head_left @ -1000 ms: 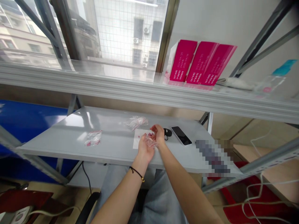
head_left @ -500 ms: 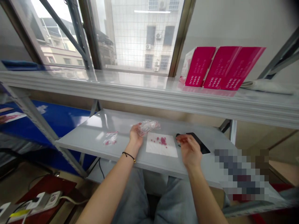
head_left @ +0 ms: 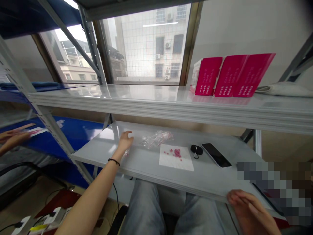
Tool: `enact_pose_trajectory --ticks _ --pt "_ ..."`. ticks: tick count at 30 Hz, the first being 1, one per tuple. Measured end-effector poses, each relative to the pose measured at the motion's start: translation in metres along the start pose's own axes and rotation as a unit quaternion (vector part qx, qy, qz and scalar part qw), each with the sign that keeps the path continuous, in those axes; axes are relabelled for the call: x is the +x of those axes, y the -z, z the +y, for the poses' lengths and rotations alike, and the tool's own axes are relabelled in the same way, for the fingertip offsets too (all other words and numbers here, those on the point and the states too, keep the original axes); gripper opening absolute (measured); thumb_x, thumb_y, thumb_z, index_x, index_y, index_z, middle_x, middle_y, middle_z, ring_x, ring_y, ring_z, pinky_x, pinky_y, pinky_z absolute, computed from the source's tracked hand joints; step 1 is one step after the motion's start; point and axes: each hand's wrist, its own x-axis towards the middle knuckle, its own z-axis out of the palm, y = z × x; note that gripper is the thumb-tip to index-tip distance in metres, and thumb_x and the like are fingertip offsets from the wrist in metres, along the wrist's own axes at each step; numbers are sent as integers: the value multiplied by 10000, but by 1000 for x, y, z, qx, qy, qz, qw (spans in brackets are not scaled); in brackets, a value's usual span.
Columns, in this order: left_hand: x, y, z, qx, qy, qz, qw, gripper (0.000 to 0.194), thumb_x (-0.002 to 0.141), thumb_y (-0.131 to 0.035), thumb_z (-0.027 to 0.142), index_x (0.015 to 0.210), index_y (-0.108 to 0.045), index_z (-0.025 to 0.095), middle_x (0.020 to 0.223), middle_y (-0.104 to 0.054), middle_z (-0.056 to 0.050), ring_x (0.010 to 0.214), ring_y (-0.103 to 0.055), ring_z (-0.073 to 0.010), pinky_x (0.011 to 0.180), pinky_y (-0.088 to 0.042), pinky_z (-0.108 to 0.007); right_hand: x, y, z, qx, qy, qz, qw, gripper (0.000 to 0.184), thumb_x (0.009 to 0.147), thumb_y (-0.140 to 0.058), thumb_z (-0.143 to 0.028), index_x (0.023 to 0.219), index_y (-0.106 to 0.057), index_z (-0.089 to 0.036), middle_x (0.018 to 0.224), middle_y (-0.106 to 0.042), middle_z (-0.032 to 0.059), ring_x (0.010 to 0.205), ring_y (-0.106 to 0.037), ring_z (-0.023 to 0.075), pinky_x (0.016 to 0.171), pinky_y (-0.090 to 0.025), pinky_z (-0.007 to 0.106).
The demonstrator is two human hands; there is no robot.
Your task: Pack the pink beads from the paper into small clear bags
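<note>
My left hand (head_left: 125, 141) is at the left of the grey shelf table (head_left: 146, 166), fingers apart and nothing visible in them. Just below it, a small clear zip bag (head_left: 126, 153) with pinkish-red bits shows mostly hidden behind the wrist. A pile of clear plastic bags (head_left: 157, 139) lies to the right of this hand. Small pinkish-red beads (head_left: 177, 152) sit loose on a white sheet of paper (head_left: 176, 164). My right hand (head_left: 249, 209) is low at the table's front right edge, loosely curved, with no held thing visible.
A black key fob-like object (head_left: 196, 149) and a phone (head_left: 216, 155) lie right of the paper. Pink boxes (head_left: 230, 76) stand on the upper shelf (head_left: 137, 104). Another person's hands (head_left: 14, 137) work at the blue table (head_left: 73, 127). Power strips (head_left: 46, 220) lie low left.
My left hand has let go of the clear plastic bags and moved left over the small zip bag. My right hand has drawn back from the black object to the table's front right edge.
</note>
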Motion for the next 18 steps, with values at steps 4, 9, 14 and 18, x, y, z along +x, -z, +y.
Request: enact_pose_trajectory --ticks 4,9,14,18 --pt "-10 43 -34 132 -11 -32 991 329 765 -688 294 1059 -666 148 1090 -687 -167 1072 -638 -348 946 -449 -415 5 3 3 29 -49 21 998 208 746 -724 -378 911 -785 -269 939 -693 134 861 -670 317 721 -609 427" --pt "-14 50 -58 215 -24 -45 975 294 749 -713 348 963 -678 150 992 -720 -175 1025 -669 -363 842 -468 -375 4 -31 15 23 -56 -32 998 218 667 -798 -378 843 -798 -249 885 -701 128 791 -656 289 685 -605 375" --pt "-4 41 -61 223 -30 -67 972 254 738 -703 230 982 -676 162 791 -725 -91 832 -702 -283 734 -469 -314 -1 -49 17 -15 -64 -77 995 225 700 -793 -414 847 -782 -244 843 -687 108 786 -633 275 679 -594 356" --pt "-2 40 -63 229 -44 -59 971 243 750 -706 277 957 -673 154 952 -711 -143 976 -673 -313 824 -464 -336 0 -43 16 -45 -56 -80 994 251 701 -788 -458 833 -787 -244 800 -670 112 774 -618 274 649 -596 347"
